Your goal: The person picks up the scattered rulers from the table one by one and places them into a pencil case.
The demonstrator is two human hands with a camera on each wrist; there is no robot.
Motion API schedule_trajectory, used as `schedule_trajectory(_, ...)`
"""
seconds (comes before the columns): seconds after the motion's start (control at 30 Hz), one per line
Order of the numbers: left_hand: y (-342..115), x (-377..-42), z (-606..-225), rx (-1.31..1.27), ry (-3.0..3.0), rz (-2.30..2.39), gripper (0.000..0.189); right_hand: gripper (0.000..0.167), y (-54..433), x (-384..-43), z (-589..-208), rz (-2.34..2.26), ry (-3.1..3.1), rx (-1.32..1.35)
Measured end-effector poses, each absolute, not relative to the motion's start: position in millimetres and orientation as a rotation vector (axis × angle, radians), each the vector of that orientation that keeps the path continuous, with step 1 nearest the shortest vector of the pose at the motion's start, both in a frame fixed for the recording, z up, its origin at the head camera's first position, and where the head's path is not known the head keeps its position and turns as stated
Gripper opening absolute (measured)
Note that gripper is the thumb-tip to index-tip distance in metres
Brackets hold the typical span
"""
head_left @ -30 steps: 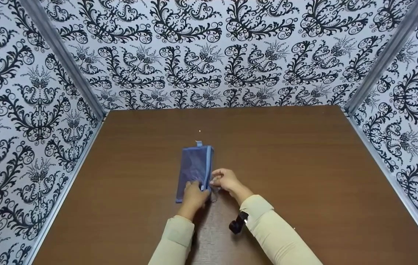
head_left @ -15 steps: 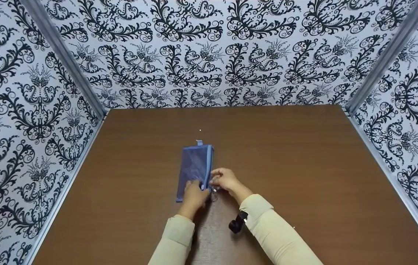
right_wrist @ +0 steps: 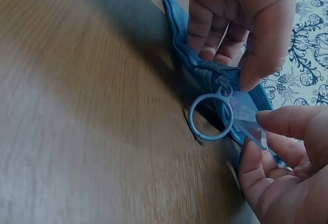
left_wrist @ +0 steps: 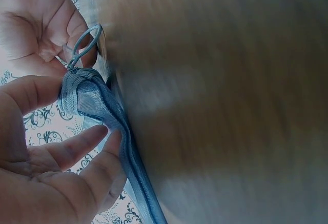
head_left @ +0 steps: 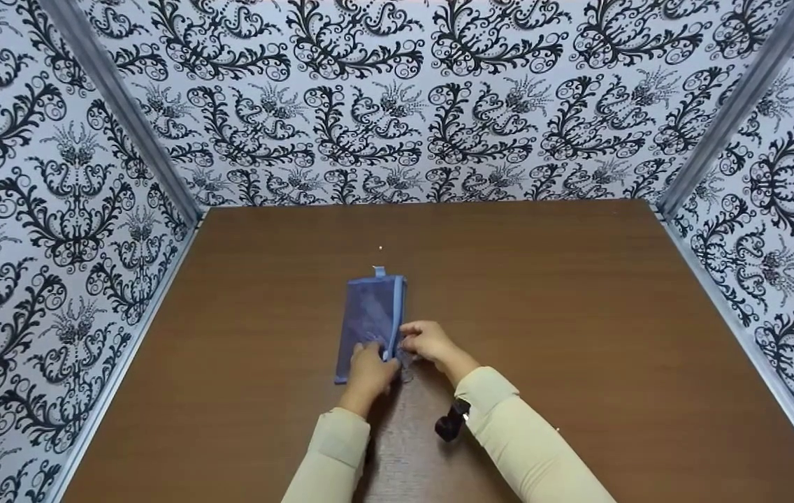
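Note:
A blue mesh zip pouch [head_left: 369, 307] lies lengthwise on the brown table, its zipper edge to the right. My left hand [head_left: 371, 370] grips the near end of the pouch, thumb on the zipper edge and fingers on the mesh. In the right wrist view a pale blue ring pull [right_wrist: 211, 116] hangs from the zipper beside the left thumb. My right hand [head_left: 432, 342] is at the zipper edge. Its thumb and fingers pinch a clear plastic piece [right_wrist: 250, 131] at the pouch's opening; its full shape is hidden.
The brown table [head_left: 544, 293] runs back to walls [head_left: 383, 105] covered in black-and-white scroll paper, with grey strips at the corners. A black wrist device [head_left: 450, 423] sticks out from the right sleeve, low over the table.
Both hands and the pouch stay almost where they were. The ring pull and clear plastic by the right fingers shift slightly.

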State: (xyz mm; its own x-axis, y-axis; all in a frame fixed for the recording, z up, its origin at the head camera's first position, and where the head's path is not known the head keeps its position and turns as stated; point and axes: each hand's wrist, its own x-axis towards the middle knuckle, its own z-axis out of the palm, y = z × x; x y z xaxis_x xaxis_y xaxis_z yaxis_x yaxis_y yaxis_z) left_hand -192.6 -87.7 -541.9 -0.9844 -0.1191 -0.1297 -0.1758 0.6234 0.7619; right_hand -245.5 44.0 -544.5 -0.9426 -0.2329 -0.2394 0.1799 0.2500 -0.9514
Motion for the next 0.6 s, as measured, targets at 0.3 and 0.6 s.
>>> schedule_trajectory(0.3, -87.4, -192.1, -539.9, -0.269, 2.760, 1.322, 0.052, 0.041, 46.3, -248.1, -551.2, -1.731, 2.170, -0.073)
schedule_trajectory(0.6, -87.2, -192.9, -540.2, -0.255, 2.749, 1.305, 0.052, 0.037, 44.8, -246.8, -550.6, -1.739, 2.213, -0.063)
